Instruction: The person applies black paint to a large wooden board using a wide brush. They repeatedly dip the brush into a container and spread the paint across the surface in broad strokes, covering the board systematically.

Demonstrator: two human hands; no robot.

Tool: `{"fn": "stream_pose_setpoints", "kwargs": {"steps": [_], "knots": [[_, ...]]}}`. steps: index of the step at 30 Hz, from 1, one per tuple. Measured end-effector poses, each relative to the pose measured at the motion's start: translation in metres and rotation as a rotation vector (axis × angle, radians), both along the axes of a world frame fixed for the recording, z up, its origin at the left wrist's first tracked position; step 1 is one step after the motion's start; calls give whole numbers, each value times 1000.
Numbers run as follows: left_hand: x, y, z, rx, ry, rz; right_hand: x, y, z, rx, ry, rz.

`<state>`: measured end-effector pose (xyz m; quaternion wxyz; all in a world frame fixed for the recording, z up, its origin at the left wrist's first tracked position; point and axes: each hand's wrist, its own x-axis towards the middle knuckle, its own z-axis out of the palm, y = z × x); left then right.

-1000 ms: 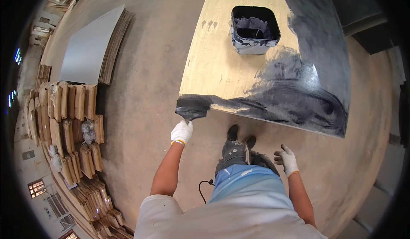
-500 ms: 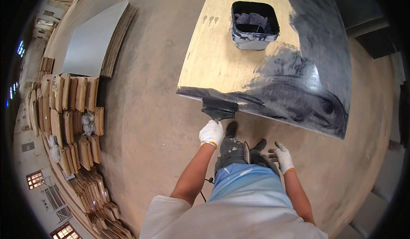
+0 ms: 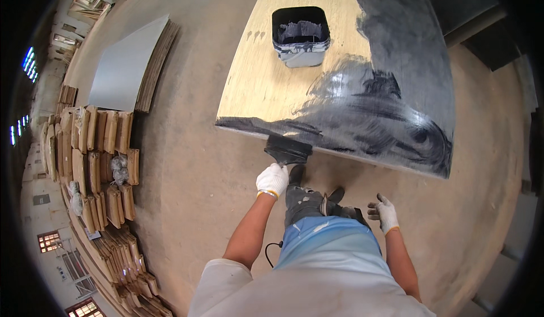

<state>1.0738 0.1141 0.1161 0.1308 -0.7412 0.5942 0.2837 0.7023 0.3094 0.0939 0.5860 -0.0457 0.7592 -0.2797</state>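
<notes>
My left hand [image 3: 272,179], in a white knit glove, is closed round the handle of a wide black scraper [image 3: 288,149]. The scraper's broad blade lies along the near edge of a pale wood-coloured board [image 3: 255,90]; whether it touches the board I cannot tell. Dark grey paste is smeared along that edge and over the board's right side. My right hand [image 3: 386,213], gloved with stained fingertips, hangs beside my right leg, fingers apart and holding nothing. On the board stands a square black-rimmed bucket [image 3: 301,56] with dark paste inside and on its walls.
To the left are stacked brown-wrapped packs [image 3: 105,164], with a pile of flat grey-topped sheets [image 3: 127,62] beyond them. A dark surface [image 3: 456,2] lies past the board's far right. My boots [image 3: 335,195] stand on the brown floor just short of the board.
The scraper has come slightly back toward me, from over the board's near edge to about level with it. My right hand stays open. The whole view has shifted a little.
</notes>
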Motion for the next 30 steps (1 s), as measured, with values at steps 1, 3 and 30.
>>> {"fn": "stream_pose_setpoints", "kwargs": {"steps": [1, 3, 30], "knots": [[-2, 2, 2, -45, -16, 25, -6, 4, -4, -14, -11, -13], [16, -3, 1, -190, -84, 32, -7, 2, -3, -26, -14, 2], [6, -15, -29, -28, 117, -119, 54, -43, 0, -11, -40, 150]]}}
